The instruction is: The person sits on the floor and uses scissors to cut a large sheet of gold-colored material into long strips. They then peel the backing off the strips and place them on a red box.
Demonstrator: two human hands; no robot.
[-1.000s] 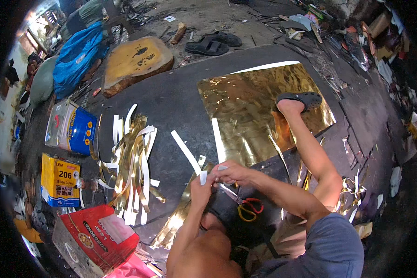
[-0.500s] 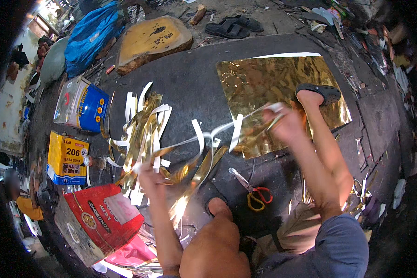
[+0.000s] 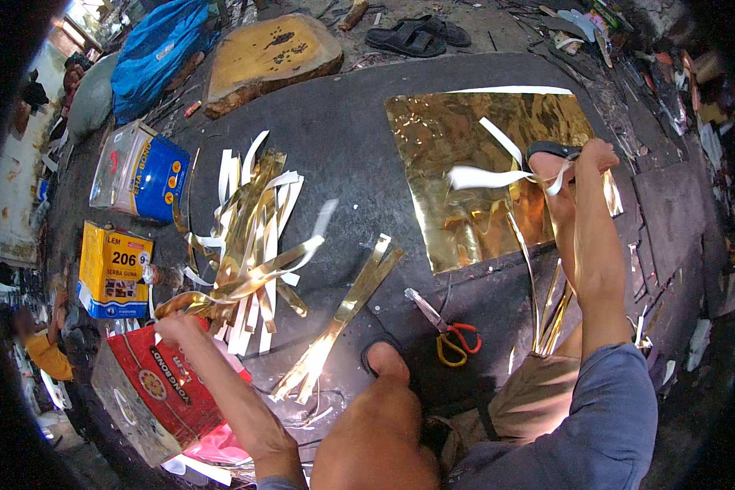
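Observation:
My left hand is closed on gold foil strips with white backs, above the red tin; their free ends trail over a loose pile of similar strips. Out to the right, beside my foot, my right hand grips other strips, whose white ends curl over a large gold foil sheet. That foot, in a black sandal, rests on the sheet's right side. Scissors with red and yellow handles lie between my feet. More gold strips lie by my left foot.
A yellow tin and a blue-and-white tin stand at the left. Farther back are a wooden block, a blue bag and black sandals. Someone in yellow is at the far left edge.
My hands have moved apart: the left toward the red tin, the right out toward my foot. The strips stretched between them have separated, with some in each hand.

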